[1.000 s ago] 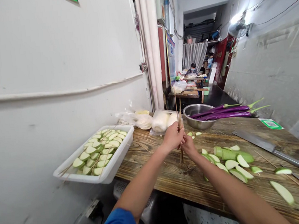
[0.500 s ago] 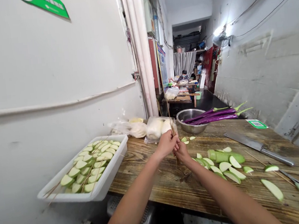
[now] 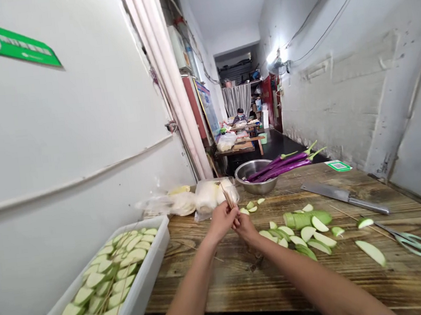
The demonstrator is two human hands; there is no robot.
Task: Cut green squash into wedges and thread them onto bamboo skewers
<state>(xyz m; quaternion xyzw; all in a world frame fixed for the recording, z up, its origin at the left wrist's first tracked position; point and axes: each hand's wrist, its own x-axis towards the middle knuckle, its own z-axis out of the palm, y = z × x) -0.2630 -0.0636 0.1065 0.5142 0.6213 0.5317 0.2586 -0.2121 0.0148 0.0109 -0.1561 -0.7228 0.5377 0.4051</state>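
Both my hands meet over the middle of the wooden table, closed around a bundle of thin wooden skewers [image 3: 229, 195]. My left hand [image 3: 222, 221] grips it from the left, and my right hand [image 3: 245, 228] holds it from the right, fingers touching. The skewer tips point up; their lower ends are hidden by my hands. Right of my hands lie pale green vegetable slices [image 3: 308, 233] beside a partly sliced piece of the same vegetable [image 3: 307, 218]. A few small slices [image 3: 251, 206] sit just beyond my right hand.
A white tray [image 3: 159, 252] of skewered slices stands left. Behind are plastic bags [image 3: 207, 197] and a steel bowl [image 3: 259, 187] with purple eggplants [image 3: 284, 165]. A cleaver [image 3: 329, 191] and scissors [image 3: 411, 241] lie right. A person [image 3: 241, 116] sits far back.
The camera view has turned to the right, so the scene shifts left. My hands still hold the skewers, which now lean left instead of standing upright.
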